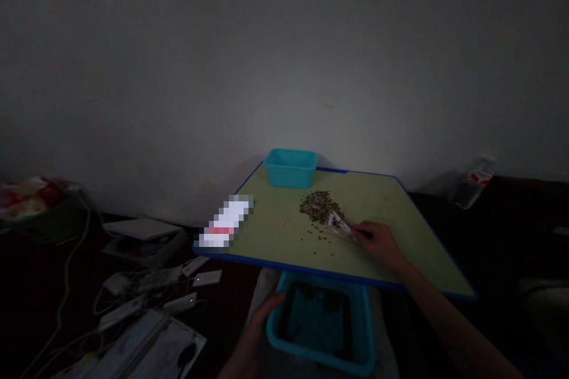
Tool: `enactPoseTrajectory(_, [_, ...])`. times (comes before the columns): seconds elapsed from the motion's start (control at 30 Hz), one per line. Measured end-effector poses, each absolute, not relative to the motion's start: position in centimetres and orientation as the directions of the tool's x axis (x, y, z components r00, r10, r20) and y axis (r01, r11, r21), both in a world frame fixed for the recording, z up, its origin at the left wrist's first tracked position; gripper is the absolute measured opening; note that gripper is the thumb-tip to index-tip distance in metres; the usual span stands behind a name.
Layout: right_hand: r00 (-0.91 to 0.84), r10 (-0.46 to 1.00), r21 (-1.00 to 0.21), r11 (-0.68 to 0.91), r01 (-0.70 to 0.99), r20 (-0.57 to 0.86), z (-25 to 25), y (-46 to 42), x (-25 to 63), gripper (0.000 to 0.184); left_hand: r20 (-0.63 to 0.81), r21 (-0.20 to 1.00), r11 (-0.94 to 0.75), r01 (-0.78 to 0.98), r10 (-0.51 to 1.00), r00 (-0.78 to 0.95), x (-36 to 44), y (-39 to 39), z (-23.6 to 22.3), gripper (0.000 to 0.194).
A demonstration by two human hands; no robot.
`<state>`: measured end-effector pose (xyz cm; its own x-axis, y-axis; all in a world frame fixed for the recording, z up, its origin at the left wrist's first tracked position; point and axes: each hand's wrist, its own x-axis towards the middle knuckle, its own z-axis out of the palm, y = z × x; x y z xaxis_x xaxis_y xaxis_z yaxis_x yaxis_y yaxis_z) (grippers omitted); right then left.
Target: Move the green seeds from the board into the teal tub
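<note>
My right hand (pixel 376 240) is closed on the near end of a flat, clear-and-white plastic piece (pixel 338 222); its exact kind is too dark to make out. The far end of that piece touches the near right edge of a heap of small brownish grains (pixel 316 206) on the table (pixel 391 207). A few loose grains lie scattered in front of the heap. Below the table's front edge, my left hand (pixel 269 308) grips the left rim of a blue plastic basin (pixel 364 337). Dark bits show inside this basin, and its far rim sits partly under the table edge.
A second blue basin (pixel 291 176) stands at the table's back left. A pixelated bright phone-like object (pixel 226 225) lies at the left edge. Cables and white power strips (pixel 180 302) clutter the floor at left. A plastic package (pixel 473 182) rests beyond the table at right.
</note>
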<state>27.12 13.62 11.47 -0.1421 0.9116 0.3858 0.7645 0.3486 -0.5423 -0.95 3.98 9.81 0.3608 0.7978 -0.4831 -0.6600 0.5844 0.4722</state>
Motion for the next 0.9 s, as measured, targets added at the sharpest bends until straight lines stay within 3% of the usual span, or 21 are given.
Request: enactPoseTrajectory(0.9, [-0.165,0.891,-0.524,0.389,0.758,0.423,11.5,14.5,26.2,0.024,-0.446,0.563,0.554,-0.614,0.828,0.339,-0.8,4.1,9.6,0.057])
